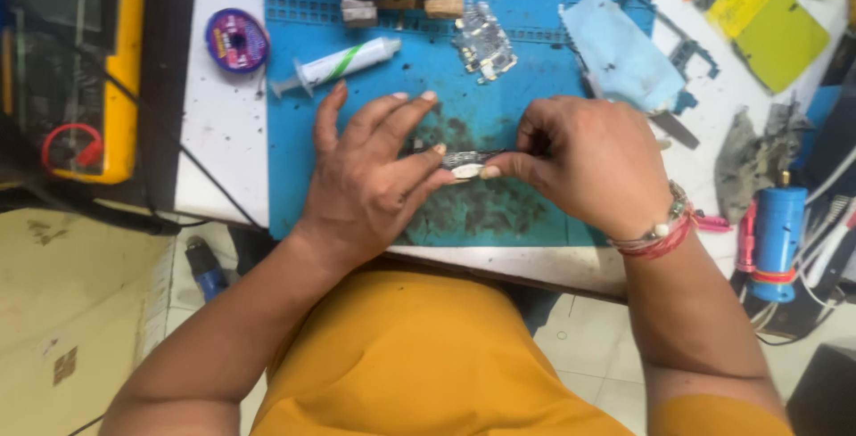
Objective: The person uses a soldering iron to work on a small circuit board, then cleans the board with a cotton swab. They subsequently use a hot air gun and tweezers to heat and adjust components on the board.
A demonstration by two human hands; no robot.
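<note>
Small silvery circuit part (465, 165) held between both hands over blue work mat (428, 79) on surface, long axis left-right across view. Left hand (374, 173) palm down, thumb and forefinger pinched on part's left end, other fingers spread, pointing up-right. Right hand (584, 164) curled, thumb and fingertips closed on right end, beaded bracelet (660, 233) at wrist. Syringe (343, 63) lies well apart, beyond left hand.

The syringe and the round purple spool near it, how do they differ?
The syringe is long, slim, white with a green stripe; the spool is flat, round and purple. The syringe lies slanted on the blue mat; the spool sits off it on the white table. Neither hand touches either.
</note>
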